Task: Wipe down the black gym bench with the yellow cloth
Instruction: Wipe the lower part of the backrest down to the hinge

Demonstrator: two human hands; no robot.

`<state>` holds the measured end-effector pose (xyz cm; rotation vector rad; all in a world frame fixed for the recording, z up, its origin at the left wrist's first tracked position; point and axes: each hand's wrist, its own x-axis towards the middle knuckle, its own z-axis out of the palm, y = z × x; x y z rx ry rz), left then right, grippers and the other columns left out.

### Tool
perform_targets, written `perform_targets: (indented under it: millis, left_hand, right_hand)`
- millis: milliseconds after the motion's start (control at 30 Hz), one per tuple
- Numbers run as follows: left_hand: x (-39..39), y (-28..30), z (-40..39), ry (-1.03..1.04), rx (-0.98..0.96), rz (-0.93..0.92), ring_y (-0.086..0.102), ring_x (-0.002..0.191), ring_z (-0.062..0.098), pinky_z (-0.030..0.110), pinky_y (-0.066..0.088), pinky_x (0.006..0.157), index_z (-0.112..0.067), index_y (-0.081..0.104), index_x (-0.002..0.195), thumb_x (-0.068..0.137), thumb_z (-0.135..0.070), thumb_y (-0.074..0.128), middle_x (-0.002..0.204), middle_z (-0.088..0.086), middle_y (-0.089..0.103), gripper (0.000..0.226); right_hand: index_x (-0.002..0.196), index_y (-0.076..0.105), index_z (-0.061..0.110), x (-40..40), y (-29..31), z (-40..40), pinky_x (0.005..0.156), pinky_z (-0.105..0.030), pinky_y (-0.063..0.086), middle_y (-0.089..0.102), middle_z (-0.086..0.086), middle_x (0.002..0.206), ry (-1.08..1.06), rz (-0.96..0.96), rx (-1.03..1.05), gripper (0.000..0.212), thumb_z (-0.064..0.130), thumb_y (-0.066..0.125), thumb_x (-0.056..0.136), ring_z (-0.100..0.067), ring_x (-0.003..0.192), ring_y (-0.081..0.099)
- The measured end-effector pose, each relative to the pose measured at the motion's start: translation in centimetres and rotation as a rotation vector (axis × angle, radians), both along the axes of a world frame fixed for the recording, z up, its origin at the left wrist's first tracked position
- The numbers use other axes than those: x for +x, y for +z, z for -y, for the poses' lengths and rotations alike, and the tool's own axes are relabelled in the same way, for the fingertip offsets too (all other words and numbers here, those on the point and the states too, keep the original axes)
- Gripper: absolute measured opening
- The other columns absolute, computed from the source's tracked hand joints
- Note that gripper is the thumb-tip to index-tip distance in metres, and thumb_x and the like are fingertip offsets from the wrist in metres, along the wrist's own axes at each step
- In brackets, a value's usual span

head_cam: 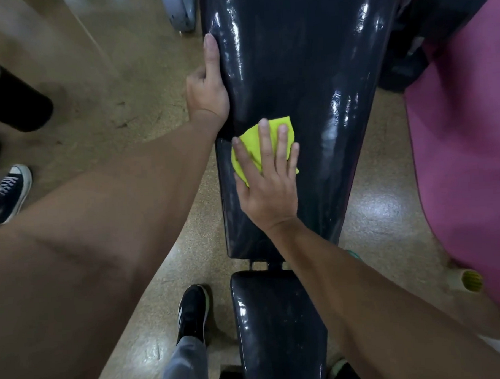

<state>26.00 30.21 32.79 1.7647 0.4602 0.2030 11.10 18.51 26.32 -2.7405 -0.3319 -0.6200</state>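
- A person's right hand (267, 185) presses a yellow cloth (251, 149) flat against the long back pad of a black gym bench (310, 80); its fingers (267, 142) lie straight and spread over the cloth, not curled round it.
- The cloth sits on the left half of the pad, just below where the pad narrows, and its edges show beyond the fingertips and beside the thumb.
- The left hand (207, 88) holds the pad's left edge, thumb laid along the top surface, the other fingers hidden behind the rim.
- The glossy pad catches streaks of light; a separate seat pad (277, 325) lies nearer the camera, parted from it by a narrow gap.
- On the speckled tan floor (118, 89), the person's black shoe (192, 312) stands left of the seat; another dark sneaker (9, 191) shows at the left margin.
- A pink garment (467, 151) fills the right side.
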Motion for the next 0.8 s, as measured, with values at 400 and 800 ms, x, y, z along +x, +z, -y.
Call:
perform_targets:
  millis: [400,800]
  left_hand:
    - [-0.3,0.3,-0.1,-0.007,-0.011,-0.015,0.062,0.074,0.011,0.037,0.057,0.085,-0.015,0.061,0.080,0.091,-0.079,0.041,0.077,0.001,0.063,0.068]
    - [-0.6,0.6,0.1,-0.012,-0.044,-0.017,0.067,0.077,0.011,0.031,0.058,0.086,-0.014,0.067,0.083,0.099,-0.071,0.044,0.081,0.002,0.069,0.064]
  right_hand:
    - [0.156,0.046,0.028,-0.9,-0.8,-2.8,0.126,-0.064,0.008,0.028,-0.019,0.167,-0.005,0.000,-0.013,0.058,0.034,0.060,0.100,-0.047,0.155,0.019]
    - [0.155,0.047,0.029,-0.6,-0.7,-3.3,0.126,-0.066,0.006,0.026,-0.018,0.168,-0.020,-0.007,-0.019,0.060,0.032,0.063,0.097,-0.047,0.156,0.017]
